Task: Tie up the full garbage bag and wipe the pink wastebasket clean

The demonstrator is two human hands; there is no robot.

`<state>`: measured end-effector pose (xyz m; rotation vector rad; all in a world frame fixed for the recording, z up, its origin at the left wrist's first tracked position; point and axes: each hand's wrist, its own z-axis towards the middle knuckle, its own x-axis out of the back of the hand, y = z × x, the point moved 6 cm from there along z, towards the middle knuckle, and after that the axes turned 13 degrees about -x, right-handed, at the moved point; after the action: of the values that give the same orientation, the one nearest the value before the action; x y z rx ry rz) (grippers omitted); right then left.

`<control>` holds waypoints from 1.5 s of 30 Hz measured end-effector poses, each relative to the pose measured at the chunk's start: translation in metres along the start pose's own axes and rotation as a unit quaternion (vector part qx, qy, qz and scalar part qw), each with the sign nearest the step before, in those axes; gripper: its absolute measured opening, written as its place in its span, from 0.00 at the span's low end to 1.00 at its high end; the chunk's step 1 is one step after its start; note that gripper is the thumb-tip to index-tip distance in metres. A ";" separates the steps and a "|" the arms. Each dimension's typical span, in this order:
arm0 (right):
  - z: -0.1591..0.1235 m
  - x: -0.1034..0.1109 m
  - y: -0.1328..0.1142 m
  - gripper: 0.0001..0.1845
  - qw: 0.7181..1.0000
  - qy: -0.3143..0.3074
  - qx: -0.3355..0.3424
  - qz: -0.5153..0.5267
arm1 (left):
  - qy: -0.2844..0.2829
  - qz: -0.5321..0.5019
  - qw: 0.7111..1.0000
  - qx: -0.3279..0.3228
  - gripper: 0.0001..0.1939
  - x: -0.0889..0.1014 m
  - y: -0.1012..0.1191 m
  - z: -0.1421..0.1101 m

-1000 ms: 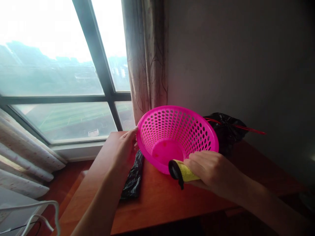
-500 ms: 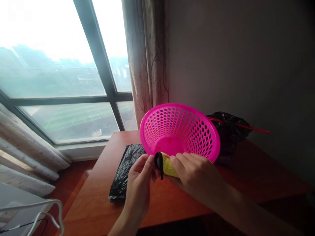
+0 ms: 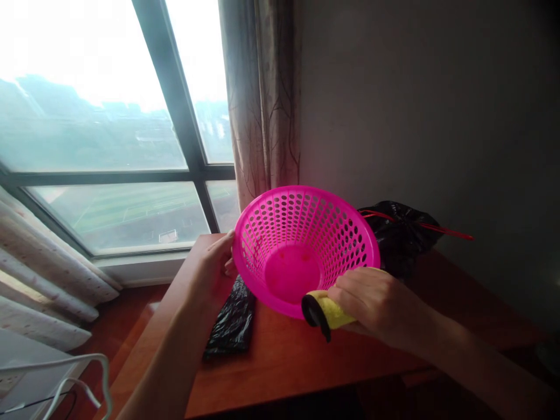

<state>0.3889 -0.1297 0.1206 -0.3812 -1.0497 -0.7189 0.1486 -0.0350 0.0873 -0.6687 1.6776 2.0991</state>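
While left hand holds its rim, round, perforated, bright-pink basket, right hand closed around black-edged yellow cloth

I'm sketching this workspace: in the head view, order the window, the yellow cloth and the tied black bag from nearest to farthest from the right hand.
1. Yellow cloth, in the right hand.
2. Tied black bag, right, partly behind the pink basket.
3. Window, far left.

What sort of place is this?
Probably an upper-floor room in a home: large grey-framed glass window above a green pitch, pale patterned fabric curtains, reddish-brown wooden table.
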 end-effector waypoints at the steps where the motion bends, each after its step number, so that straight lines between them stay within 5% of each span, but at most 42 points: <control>1: 0.000 0.000 0.000 0.11 1.000 0.002 -0.002 -0.004 | 0.002 0.005 1.000 -0.001 0.18 0.000 0.000 0.003; 5: 0.002 -0.005 -0.007 0.12 1.000 0.017 -0.010 -0.016 | 0.017 0.030 0.999 -0.026 0.17 0.002 -0.004 -0.006; 10: 0.011 -0.011 -0.018 0.15 0.997 0.051 -0.049 -0.036 | 0.025 0.088 0.994 -0.060 0.18 0.001 -0.014 -0.051; 18: 0.027 -0.023 -0.034 0.14 0.991 0.070 -0.094 -0.069 | 0.047 0.046 0.998 -0.009 0.14 -0.018 -0.054 -0.099; 26: 0.013 -0.021 -0.022 0.12 0.996 0.055 -0.055 -0.041 | 0.022 0.039 0.999 -0.031 0.12 -0.012 -0.035 -0.077; 32: -0.004 -0.008 -0.003 0.12 1.000 0.021 -0.008 -0.009 | -0.006 0.027 0.999 -0.043 0.15 -0.005 0.001 -0.020; 36: -0.007 -0.006 0.004 0.13 1.000 0.001 -0.009 -0.010 | -0.024 0.027 0.999 -0.020 0.16 -0.010 0.005 0.006; 40: -0.007 -0.010 0.000 0.07 1.000 0.000 -0.012 -0.019 | -0.005 0.060 0.996 -0.066 0.17 -0.010 0.003 0.003; 45: -0.001 -0.013 -0.015 0.04 0.998 0.027 -0.019 -0.046 | 0.014 0.107 0.988 -0.111 0.18 0.000 -0.005 -0.030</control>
<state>0.3757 -0.1364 0.1080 -0.3467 -1.0089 -0.8282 0.1554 -0.0631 0.0783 -0.6078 1.6061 2.4640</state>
